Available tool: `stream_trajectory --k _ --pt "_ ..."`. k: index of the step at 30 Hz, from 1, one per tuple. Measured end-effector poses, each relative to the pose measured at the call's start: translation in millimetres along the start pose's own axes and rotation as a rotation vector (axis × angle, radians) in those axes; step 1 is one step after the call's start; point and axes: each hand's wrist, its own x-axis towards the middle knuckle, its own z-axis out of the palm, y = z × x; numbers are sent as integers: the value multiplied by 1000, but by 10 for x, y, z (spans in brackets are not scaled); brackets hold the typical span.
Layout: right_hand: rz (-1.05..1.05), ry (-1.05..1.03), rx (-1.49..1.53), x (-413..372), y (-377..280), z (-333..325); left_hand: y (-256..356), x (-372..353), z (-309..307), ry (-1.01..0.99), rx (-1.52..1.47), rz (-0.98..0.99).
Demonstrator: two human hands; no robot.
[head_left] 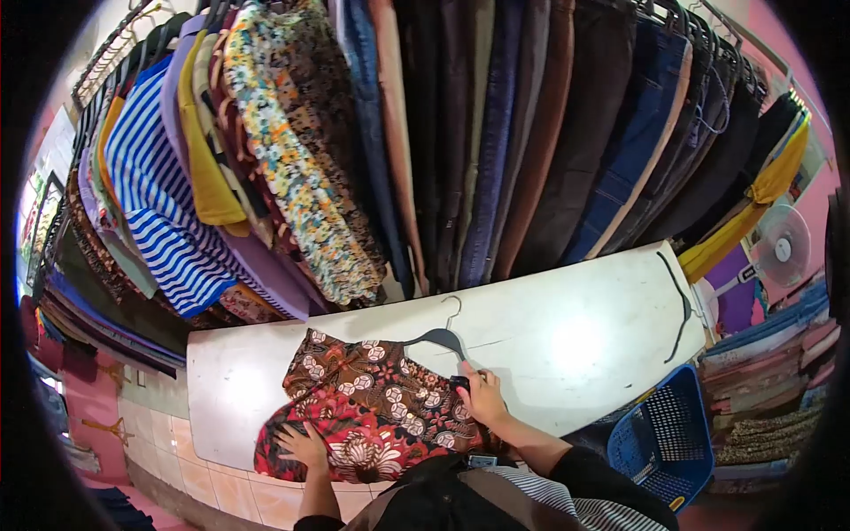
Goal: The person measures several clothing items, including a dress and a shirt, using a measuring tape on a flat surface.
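Note:
A patterned batik shirt [381, 407] in brown, red and black lies on the white table, its lower part draped over the near edge. Inside its neck opening sits a black clothes hanger [436, 336] with a metal hook, one arm tucked under the cloth on the left. My right hand [483, 396] is closed around the hanger's other arm, beside the shirt's neckline; the cloth partly hides this grip. Flat on the red part of the shirt rests my left hand [303, 445], its fingers spread.
Behind the white table [531, 327] hangs a long rack of trousers [567, 133] and shirts [168, 177]. A second black hanger [680, 305] lies at the table's right end. Beside it stands a blue plastic basket [664, 434]. Folded clothes [766, 398] and a fan [784, 239] are at right.

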Motion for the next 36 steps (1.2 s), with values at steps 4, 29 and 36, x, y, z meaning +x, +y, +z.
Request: stream_trajectory --k 4,29,36 --pt "139 29 -40 -314 286 -172 597 166 55 19 -21 144" --pt "957 448 -443 -1076 3841 -2160 2313 -1243 -89 165 -392 627" --pt "1121 351 -392 -1003 3961 -2132 1876 -468 12 -149 -133 451"
